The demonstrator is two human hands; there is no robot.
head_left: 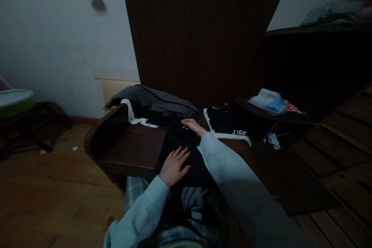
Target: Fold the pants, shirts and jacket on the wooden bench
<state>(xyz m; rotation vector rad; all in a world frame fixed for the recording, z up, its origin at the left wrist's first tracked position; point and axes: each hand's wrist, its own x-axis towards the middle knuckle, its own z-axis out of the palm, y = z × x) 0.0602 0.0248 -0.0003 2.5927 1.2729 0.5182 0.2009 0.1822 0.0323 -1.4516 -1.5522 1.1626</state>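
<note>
A black garment with large pale lettering (186, 174) lies over the front of the dark wooden surface and hangs down onto my lap. My left hand (175, 166) rests flat on it, fingers spread. Farther back, my right hand (193, 125) touches the garment's far part; its fingers stretch to the left, and their undersides are hidden. To the right lies a folded black and white garment (222, 122) with white letters. Behind my hands, a grey garment (157, 99) is heaped along the back, with a white cloth (132, 114) beneath its left end.
The wooden surface (133, 147) has a raised, rounded left side and a tall dark panel (200, 38) behind it. On the right, a rounded shelf holds a clear plastic package (269, 102). A green and white tub (16, 102) stands at the far left.
</note>
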